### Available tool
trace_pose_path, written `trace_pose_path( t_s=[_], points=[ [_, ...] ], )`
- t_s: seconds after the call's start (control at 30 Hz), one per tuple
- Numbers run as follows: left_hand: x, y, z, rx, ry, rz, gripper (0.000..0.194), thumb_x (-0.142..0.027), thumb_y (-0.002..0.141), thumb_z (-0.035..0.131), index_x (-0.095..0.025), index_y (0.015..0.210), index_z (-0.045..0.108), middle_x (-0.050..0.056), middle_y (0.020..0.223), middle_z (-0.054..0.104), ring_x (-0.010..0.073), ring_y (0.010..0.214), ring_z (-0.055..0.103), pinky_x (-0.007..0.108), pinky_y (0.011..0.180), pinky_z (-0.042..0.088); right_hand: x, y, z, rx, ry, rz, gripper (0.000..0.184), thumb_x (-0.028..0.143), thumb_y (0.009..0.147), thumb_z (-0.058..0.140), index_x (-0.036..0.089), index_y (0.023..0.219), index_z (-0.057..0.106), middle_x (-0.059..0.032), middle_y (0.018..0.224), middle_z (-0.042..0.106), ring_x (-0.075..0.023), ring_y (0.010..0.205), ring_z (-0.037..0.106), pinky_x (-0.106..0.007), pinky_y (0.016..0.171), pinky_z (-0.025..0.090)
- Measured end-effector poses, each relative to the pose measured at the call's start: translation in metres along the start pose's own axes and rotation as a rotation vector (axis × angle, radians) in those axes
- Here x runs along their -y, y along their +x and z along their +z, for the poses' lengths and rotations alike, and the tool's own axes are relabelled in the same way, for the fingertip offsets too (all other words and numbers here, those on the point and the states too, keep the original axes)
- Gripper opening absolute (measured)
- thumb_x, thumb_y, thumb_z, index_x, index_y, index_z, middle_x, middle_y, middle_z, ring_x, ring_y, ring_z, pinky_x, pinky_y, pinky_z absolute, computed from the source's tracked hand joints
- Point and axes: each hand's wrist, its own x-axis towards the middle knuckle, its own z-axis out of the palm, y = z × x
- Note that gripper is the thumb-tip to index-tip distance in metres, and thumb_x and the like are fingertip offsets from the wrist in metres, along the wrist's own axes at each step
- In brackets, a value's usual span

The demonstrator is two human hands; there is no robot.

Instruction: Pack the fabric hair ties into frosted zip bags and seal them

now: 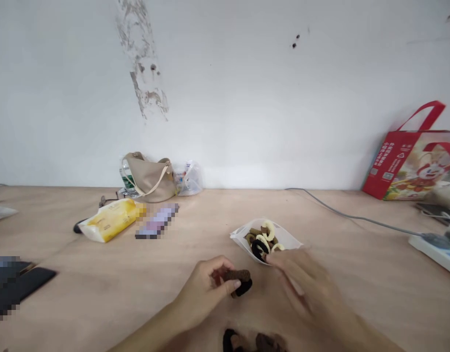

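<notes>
My left hand is closed around a few hair ties, a brown ribbed one on top and a black one beneath it. Just to the right, my right hand reaches to the near edge of an opened white bag, blurred by motion, its fingers stretched and the thumb apart. Its fingertips touch or nearly touch a black hair tie inside. Cream hair ties and olive-brown ones lie in the bag too. Close to me, black and brown hair ties rest on the table, partly cut off.
A yellow-and-white soft pack and a phone lie at left, before a beige handbag and a clear plastic bag. Dark flat items sit farther left. At right are a red shopping bag, a grey cable and a power strip.
</notes>
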Motion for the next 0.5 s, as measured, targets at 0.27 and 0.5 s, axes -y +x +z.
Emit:
trace_pose_path(
  t_s=[0.27, 0.5],
  points=[
    [0.003, -0.005, 0.015, 0.176, -0.474, -0.122, 0.039, -0.041, 0.062, 0.082, -0.014, 0.073, 0.057, 0.002, 0.075, 0.068, 0.0136, 0.064, 0.06, 0.025, 0.06, 0.046, 0.034, -0.013, 0.022, 0.438, 0.278, 0.319, 0.046, 0.005, 0.074, 0.048, 0.027, 0.114, 0.054, 0.0014, 0.09, 0.071, -0.0153, 0.074, 0.068, -0.021, 0.061, 0.053],
    [-0.001, -0.004, 0.004, 0.089, -0.351, -0.053, 0.035, -0.042, 0.066, 0.078, -0.013, 0.073, 0.06, 0.001, 0.067, 0.066, 0.0124, 0.065, 0.058, 0.023, 0.064, 0.041, 0.001, 0.015, -0.006, 0.024, 0.178, 0.126, 0.031, 0.004, 0.077, 0.042, 0.024, 0.092, 0.06, -0.0008, 0.087, 0.069, -0.0147, 0.076, 0.068, -0.023, 0.066, 0.054]
  ],
)
